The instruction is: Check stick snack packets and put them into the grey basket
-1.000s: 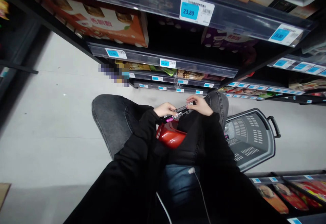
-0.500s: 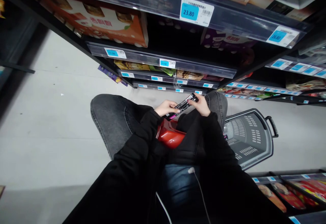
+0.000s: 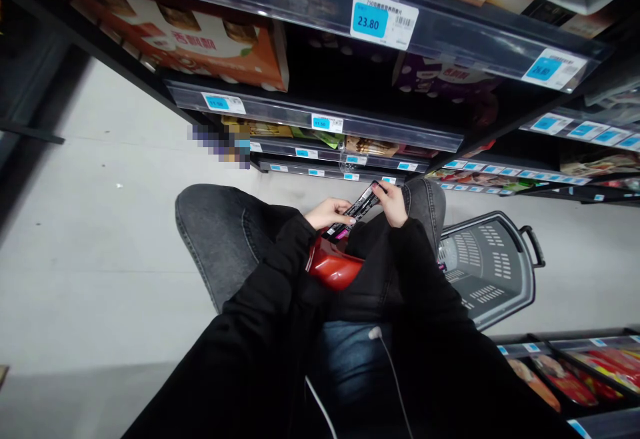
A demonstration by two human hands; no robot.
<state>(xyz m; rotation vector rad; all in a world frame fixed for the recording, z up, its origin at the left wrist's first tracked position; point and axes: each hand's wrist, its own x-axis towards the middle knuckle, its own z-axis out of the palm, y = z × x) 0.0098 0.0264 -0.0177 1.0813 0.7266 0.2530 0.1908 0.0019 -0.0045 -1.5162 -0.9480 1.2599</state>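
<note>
Slim dark packet (image 3: 356, 210): pinched at its ends by left hand (image 3: 327, 213) and right hand (image 3: 393, 203), above the lap; not yet placed in grey basket (image 3: 493, 269), just right; red item (image 3: 334, 267) below.

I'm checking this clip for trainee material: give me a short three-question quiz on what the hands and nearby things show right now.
1. True or false: the dark flat packet is held by both the left hand and the right hand.
2. Which thing lies just under the hands? A) a red item B) a green bottle C) a white towel
3. Fill in: the grey shopping basket stands on the floor at the person's ____ side.

Key: 1 true; 2 A; 3 right.
</note>
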